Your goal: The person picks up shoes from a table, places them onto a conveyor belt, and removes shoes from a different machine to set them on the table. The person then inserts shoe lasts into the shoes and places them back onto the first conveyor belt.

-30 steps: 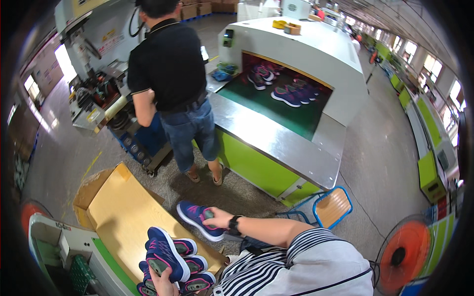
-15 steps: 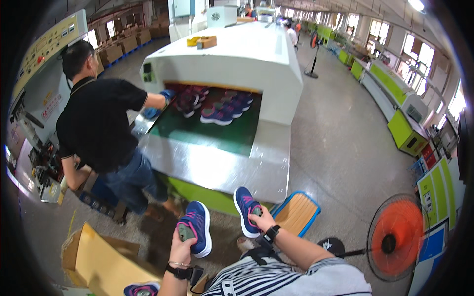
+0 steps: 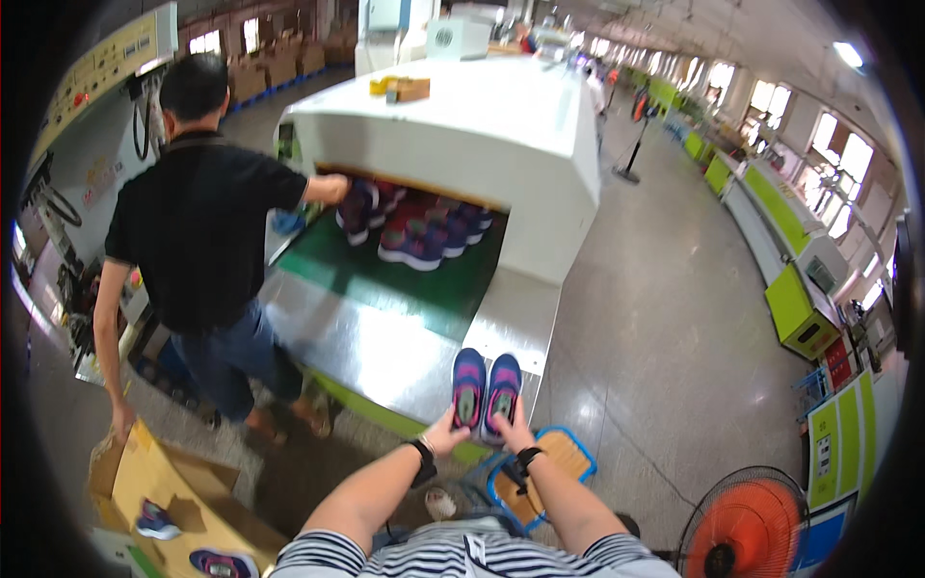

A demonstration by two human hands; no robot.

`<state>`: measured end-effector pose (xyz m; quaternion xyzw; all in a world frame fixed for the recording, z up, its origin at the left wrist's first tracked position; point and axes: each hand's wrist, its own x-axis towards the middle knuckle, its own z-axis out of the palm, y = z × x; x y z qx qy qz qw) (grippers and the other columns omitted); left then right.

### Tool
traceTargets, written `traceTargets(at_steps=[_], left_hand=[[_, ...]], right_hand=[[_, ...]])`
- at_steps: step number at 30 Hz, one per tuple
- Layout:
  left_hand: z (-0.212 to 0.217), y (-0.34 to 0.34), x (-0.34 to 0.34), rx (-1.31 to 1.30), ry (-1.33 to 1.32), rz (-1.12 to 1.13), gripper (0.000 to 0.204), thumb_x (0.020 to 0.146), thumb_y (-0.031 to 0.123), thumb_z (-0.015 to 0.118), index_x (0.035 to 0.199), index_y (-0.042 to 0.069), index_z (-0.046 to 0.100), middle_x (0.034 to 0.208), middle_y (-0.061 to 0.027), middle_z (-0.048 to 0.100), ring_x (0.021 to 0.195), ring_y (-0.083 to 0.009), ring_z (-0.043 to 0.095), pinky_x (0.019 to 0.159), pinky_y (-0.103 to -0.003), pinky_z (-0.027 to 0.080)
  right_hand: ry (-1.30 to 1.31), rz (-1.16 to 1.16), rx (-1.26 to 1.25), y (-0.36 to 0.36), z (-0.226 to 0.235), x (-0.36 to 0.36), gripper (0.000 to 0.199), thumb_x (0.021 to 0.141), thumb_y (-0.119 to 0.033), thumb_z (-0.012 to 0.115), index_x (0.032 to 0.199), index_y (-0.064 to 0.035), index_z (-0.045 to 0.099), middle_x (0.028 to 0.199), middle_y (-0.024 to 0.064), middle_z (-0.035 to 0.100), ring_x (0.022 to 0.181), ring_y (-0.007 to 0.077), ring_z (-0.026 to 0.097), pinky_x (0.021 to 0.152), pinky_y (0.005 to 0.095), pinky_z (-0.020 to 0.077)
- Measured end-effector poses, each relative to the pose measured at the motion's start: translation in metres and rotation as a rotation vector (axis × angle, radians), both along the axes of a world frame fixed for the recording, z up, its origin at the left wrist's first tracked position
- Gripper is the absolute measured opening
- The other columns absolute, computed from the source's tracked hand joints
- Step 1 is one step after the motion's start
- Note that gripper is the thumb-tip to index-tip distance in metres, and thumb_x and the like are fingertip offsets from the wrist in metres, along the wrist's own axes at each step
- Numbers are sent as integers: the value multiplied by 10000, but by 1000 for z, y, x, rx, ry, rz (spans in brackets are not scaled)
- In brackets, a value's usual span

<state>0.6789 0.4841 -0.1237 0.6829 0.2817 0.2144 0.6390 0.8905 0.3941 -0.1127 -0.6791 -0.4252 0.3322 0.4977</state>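
A navy shoe [image 3: 468,383] with pink details is in my left hand [image 3: 444,433], gripped at its heel end. My right hand [image 3: 515,432] holds the matching navy shoe [image 3: 504,382] in the same way. The two shoes are side by side, toes pointing away from me, over the front right part of the metal table [image 3: 385,332]; whether they touch it I cannot tell. Beyond, several similar shoes [image 3: 424,241] sit on the green conveyor belt [image 3: 347,284] in the mouth of the large white machine [image 3: 443,130].
At left, a co-worker [image 3: 198,212] in black reaches toward the machine's mouth, the other hand at a cardboard box [image 3: 164,472] with shoes in it. A blue-framed stool [image 3: 568,453] stands below my right arm. An orange fan [image 3: 747,530] is at the lower right.
Both my hands have moved forward and together, bringing the shoes from apart to side by side. The co-worker has straightened and lowered one hand to the cardboard box.
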Motion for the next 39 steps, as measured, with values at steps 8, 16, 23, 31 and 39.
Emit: traceTargets(at_steps=[8, 16, 23, 31, 39], left_hand=[[25, -117, -258, -312, 743, 639, 571, 903, 275, 618, 1364, -31, 477, 1231, -227, 626, 1103, -284, 630, 960, -358, 484], [39, -308, -368, -426, 505, 1305, 445, 921, 192, 625, 1305, -8, 522, 1093, -142, 679, 992, -216, 660, 857, -330, 526], [95, -471, -368, -378, 421, 1626, 444, 930, 197, 625, 1315, 6, 516, 1105, -154, 676, 948, -224, 664, 830, -331, 524], [132, -577, -405, -669, 113, 1823, 441, 941, 206, 629, 1315, 0, 516, 1174, -156, 644, 1028, -181, 628, 883, -307, 499], [180, -513, -498, -358, -335, 1852, 363, 978, 118, 579, 1297, -46, 526, 1200, -135, 650, 1110, -171, 610, 954, -291, 483]], right_hand=[[-431, 527, -649, -127, -80, 7, 251, 904, -263, 593, 1020, -55, 669, 916, 161, 701, 851, 293, 677, 758, 382, 529], [-546, 1319, -805, -50, -103, -92, 376, 839, -322, 662, 1111, -64, 685, 1010, 171, 717, 1040, 329, 658, 931, 379, 489], [-552, 1634, -211, 12, -10, -428, 458, 869, -251, 707, 1224, 9, 578, 1164, 205, 637, 1077, 308, 632, 926, 387, 503], [-360, 1782, 39, -94, 76, -706, 866, 738, -299, 813, 1437, -35, 376, 1281, 262, 565, 1199, 389, 550, 1018, 415, 435], [-365, 1932, -31, -81, 82, -721, 915, 732, -127, 795, 1473, -10, 272, 1355, 281, 498, 1272, 377, 502, 1075, 385, 393]])
